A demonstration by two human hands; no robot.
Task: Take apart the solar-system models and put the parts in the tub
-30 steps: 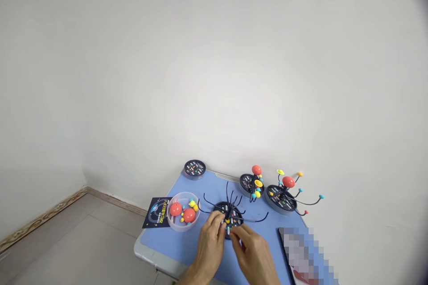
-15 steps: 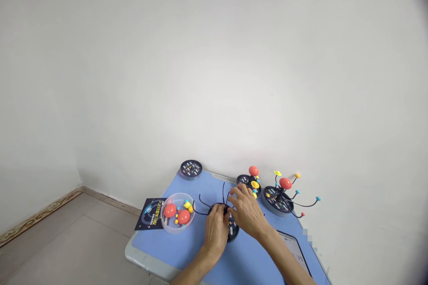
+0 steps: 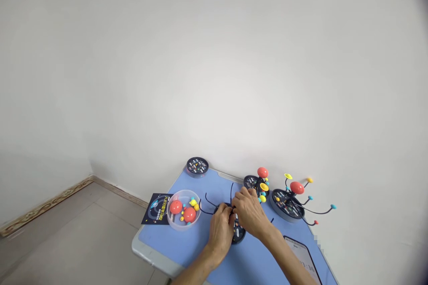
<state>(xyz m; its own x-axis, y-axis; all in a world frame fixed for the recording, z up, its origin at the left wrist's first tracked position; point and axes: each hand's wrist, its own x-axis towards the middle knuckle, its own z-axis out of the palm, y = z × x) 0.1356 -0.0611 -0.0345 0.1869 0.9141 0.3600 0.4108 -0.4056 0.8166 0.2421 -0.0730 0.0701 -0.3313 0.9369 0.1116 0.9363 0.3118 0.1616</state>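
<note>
Plain white wall (image 3: 214, 75) filled most of my head-cam view, with a tiled floor (image 3: 67, 240) and patterned skirting board (image 3: 50, 207) at lower left. Work surface was a blue table with a grey rim (image 3: 150, 254). Main item was a black printed disc with thin black wire arms (image 3: 238, 234), near the table's middle, its arms sticking out at several angles. Left hand (image 3: 220, 231) was curled around the disc's hub, fingers closed on it from the near left. Right hand (image 3: 249, 211) came over from the right, fingers bent down onto the same hub and nearly touching the left hand. Both looked closed rather than open, but the fingers hid the exact contact point, so I couldn't tell which part each had hold of. Left of the hands sat a clear round plastic tub (image 3: 183, 210) holding two red balls plus small yellow and teal pieces, overlapping a dark printed card (image 3: 156, 209). Bare black disc (image 3: 197, 166) lay at the far corner. Two built models stood just past the right hand: one (image 3: 257, 185) with a red ball and yellow ring, and another (image 3: 286, 204) with a red ball and coloured wire tips. Phone (image 3: 299, 258) lay at the near right edge, cut off by the frame.
</note>
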